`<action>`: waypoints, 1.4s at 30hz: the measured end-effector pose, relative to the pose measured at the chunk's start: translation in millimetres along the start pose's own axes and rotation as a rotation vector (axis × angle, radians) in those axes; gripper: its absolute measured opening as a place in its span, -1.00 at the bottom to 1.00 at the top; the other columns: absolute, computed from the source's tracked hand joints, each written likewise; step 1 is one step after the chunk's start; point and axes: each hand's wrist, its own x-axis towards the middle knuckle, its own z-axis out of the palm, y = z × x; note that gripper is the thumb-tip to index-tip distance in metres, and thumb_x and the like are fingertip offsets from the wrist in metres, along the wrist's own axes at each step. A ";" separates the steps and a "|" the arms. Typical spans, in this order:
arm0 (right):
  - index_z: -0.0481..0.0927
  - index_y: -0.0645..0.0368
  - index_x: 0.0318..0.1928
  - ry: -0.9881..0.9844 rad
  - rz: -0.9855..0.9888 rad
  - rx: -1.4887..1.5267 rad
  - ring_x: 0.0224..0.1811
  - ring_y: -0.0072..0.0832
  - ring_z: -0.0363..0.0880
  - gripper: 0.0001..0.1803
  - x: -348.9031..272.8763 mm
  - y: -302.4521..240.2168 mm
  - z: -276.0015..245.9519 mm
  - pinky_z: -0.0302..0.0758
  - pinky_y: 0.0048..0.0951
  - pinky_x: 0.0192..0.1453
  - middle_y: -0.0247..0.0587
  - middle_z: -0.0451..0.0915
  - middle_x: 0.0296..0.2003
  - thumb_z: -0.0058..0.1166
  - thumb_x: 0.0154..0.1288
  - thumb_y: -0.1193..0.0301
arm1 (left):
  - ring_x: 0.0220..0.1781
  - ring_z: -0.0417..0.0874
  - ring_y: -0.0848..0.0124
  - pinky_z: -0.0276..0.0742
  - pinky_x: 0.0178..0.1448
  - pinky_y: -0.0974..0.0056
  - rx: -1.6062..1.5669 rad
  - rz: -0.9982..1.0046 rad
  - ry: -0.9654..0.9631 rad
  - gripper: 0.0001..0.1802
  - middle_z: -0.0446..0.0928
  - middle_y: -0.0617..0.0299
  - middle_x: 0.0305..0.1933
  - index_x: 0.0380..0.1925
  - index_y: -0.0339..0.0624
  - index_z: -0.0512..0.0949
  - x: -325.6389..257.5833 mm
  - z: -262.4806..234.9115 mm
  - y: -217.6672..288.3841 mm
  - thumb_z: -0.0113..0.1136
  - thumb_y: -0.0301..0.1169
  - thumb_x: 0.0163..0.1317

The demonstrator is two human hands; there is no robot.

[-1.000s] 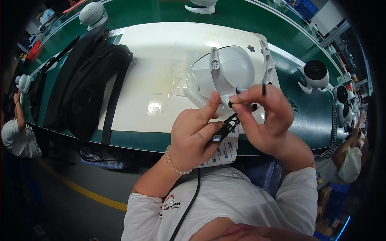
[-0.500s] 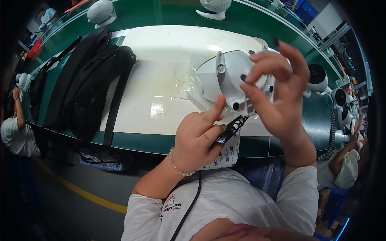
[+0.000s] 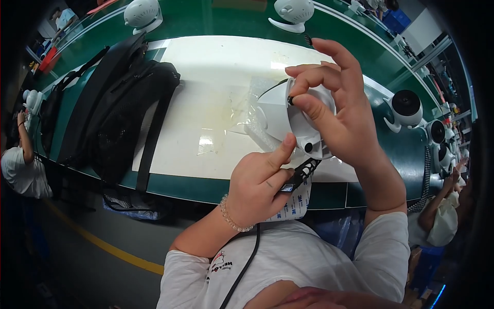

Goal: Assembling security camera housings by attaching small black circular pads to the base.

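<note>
A white plastic fan-like housing (image 3: 274, 109) lies with its underside up on clear bubble wrap (image 3: 256, 132). My right hand (image 3: 334, 98) pinches a small black round pad (image 3: 290, 100) between thumb and a finger, at the end of the housing's far leg. Another small black piece (image 3: 307, 40) clings to a raised fingertip of that hand. A black pad (image 3: 309, 148) sits on the near leg. My left hand (image 3: 262, 183) is closed on a white backing sheet (image 3: 294, 207) with a black cut-out strip (image 3: 303, 174). Its index finger points at the housing, seemingly touching it.
Black bags (image 3: 121, 103) with straps lie to the left on the white board (image 3: 206, 62) over the green table. White fans (image 3: 404, 108) stand to the right, and another fan (image 3: 293, 13) at the back. Other people (image 3: 25, 165) work at both sides.
My right hand has moved left and closed over the housing's far leg with the small black pad. The left hand keeps its hold on the sheet. The whole view has shifted slightly.
</note>
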 end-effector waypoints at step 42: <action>0.60 0.13 -0.36 0.226 -0.319 -1.041 -0.05 -0.40 0.45 -0.85 -32.1 29.7 -63.2 0.18 -0.34 0.03 -0.36 0.55 -0.24 0.13 0.01 0.39 | -0.38 0.56 0.34 0.45 -0.34 0.37 0.118 0.021 -0.065 -0.77 0.17 -0.12 0.24 -0.63 -0.34 0.46 0.1 -0.4 1.7 0.35 -0.60 -0.32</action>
